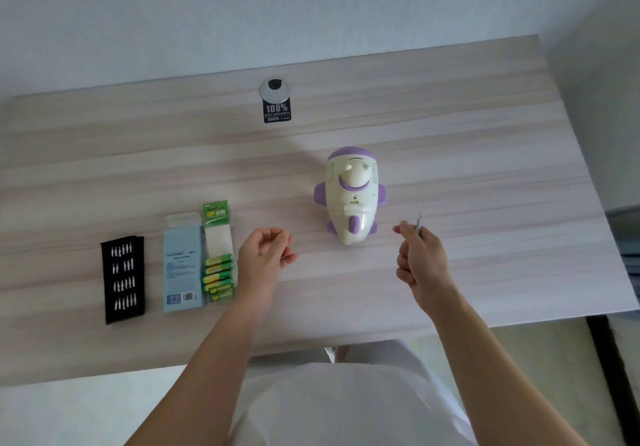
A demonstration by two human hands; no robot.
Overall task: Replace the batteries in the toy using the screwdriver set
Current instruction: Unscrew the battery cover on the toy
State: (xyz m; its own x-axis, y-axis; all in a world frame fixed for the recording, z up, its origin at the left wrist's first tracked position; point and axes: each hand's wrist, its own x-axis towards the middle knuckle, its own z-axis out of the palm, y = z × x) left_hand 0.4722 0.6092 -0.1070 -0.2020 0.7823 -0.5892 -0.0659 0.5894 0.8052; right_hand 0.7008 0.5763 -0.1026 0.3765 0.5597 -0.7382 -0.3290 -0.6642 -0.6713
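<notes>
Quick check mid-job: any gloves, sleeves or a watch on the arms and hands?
No. The left hand and right hand are ungloved, no rings or watch visible. The left forearm and right forearm are bare; a white top covers the torso.

Pale wood-grain tabletop (450,127). On it: toy (351,196), battery pack (218,255), blue box (182,265), black bit tray (123,279), black label (277,112) by grommet (274,88).

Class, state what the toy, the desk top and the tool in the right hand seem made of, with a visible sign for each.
Toy: probably moulded plastic, cream and purple, glossy; smooth rounded shell. Desk top: pale wood-look, matt, perhaps laminate; long even grain streaks. Tool pinched in the right hand: likely metal; thin grey shaft, too small to be sure.
</notes>
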